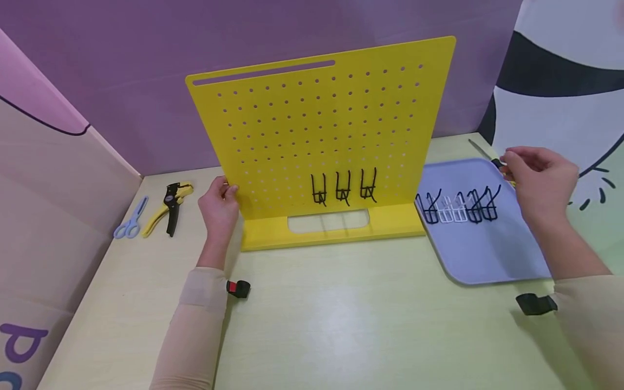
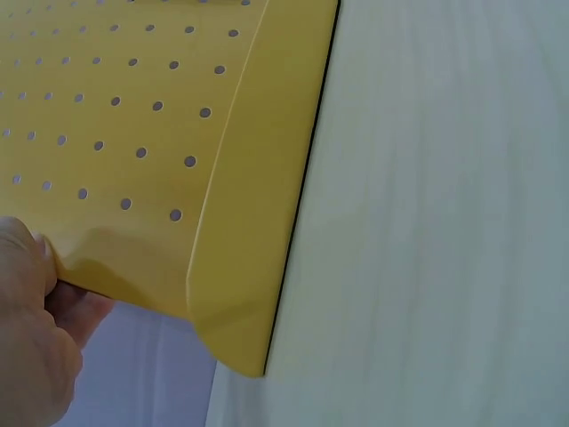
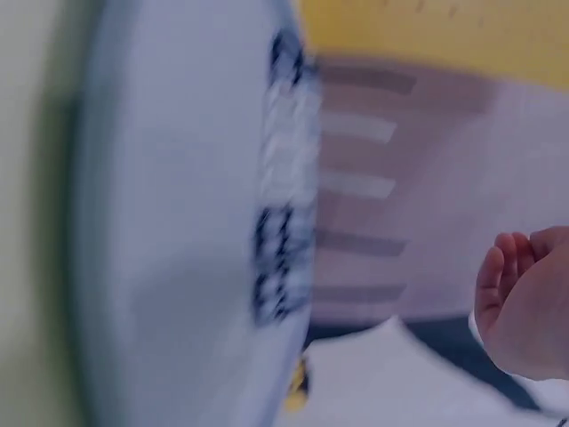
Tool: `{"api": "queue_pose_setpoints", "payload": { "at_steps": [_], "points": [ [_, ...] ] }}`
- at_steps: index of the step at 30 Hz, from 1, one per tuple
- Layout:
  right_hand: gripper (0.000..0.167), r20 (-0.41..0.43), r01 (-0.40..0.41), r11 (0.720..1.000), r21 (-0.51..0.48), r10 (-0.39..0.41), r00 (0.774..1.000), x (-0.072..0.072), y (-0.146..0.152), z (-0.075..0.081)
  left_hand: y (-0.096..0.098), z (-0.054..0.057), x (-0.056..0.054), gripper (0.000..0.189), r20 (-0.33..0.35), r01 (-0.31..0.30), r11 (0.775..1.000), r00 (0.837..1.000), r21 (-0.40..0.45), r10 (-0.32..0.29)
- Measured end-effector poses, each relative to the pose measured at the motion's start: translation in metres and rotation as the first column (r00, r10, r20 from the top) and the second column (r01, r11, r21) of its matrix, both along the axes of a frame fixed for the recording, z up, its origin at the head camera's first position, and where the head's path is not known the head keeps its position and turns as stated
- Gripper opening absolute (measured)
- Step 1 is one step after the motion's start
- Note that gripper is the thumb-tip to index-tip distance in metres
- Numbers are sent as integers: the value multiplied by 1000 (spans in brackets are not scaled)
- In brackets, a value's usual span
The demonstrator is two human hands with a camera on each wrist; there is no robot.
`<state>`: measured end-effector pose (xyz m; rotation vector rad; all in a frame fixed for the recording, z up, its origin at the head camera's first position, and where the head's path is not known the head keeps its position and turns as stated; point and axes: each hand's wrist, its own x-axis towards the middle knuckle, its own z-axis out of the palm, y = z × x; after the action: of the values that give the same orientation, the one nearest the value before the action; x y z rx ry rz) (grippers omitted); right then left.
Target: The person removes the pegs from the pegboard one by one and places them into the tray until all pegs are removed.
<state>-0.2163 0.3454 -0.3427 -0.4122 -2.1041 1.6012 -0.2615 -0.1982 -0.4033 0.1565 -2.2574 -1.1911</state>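
A yellow pegboard (image 1: 292,124) stands upright on its flat base. My left hand (image 1: 219,203) grips its left edge low down, thumb on the front and fingers behind, as the left wrist view also shows. Three black double-prong hooks (image 1: 343,188) hang in a row on the lower part of the board. Over the right side of a blue-grey tray (image 1: 487,254), my right hand (image 1: 541,184) is raised with loosely curled fingers and nothing visible in them. In the tray, black hooks (image 1: 489,205) and white hooks (image 1: 452,209) stand in a row.
Behind the right hand lies a thin-bladed tool (image 1: 481,148) with a black and yellow handle, partly hidden. Blue scissors (image 1: 130,221) and a yellow-black wire stripper (image 1: 170,206) lie at the table's left. A purple backdrop (image 1: 146,97) rises behind the table (image 1: 331,325).
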Motion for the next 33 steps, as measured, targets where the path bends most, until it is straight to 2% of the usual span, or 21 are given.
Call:
{"api": "queue_pose_setpoints", "payload": {
  "at_steps": [3, 6, 11, 14, 18, 22, 29, 33],
  "points": [
    [36, -26, -101, 994, 35, 102, 994, 3, -27, 7, -1, 0, -1, 16, -7, 4, 1000, 1000, -8, -4],
    [39, 37, -207, 974, 96, 205, 978, 2, -51, 8, -1, 0, 0, 16, -1, 9, 1000, 1000, -4, -9],
    [48, 165, -397, 907, 138, 375, 912, -4, -85, 2, -1, 1, 1, 17, 20, 18, 1000, 1000, 20, -18],
    [47, 215, -471, 872, 135, 438, 873, -9, -100, -2, -1, 1, 2, 16, 24, 24, 999, 999, 27, -25],
    [44, 259, -514, 849, 124, 472, 843, -15, -116, -8, -3, 1, 1, 18, 52, 29, 999, 998, 40, -31],
    [41, 264, -540, 833, 124, 497, 827, -18, -126, -14, -4, 1, 0, 20, 90, 33, 998, 995, 53, -38],
    [36, 231, -565, 823, 55, 540, 809, -23, -137, -24, -4, 1, 0, 17, 45, 41, 999, 998, 23, -42],
    [36, 219, -597, 802, 4, 582, 783, -24, -140, -27, -4, 1, 0, 16, 39, 45, 999, 998, 21, -45]
  ]
}}
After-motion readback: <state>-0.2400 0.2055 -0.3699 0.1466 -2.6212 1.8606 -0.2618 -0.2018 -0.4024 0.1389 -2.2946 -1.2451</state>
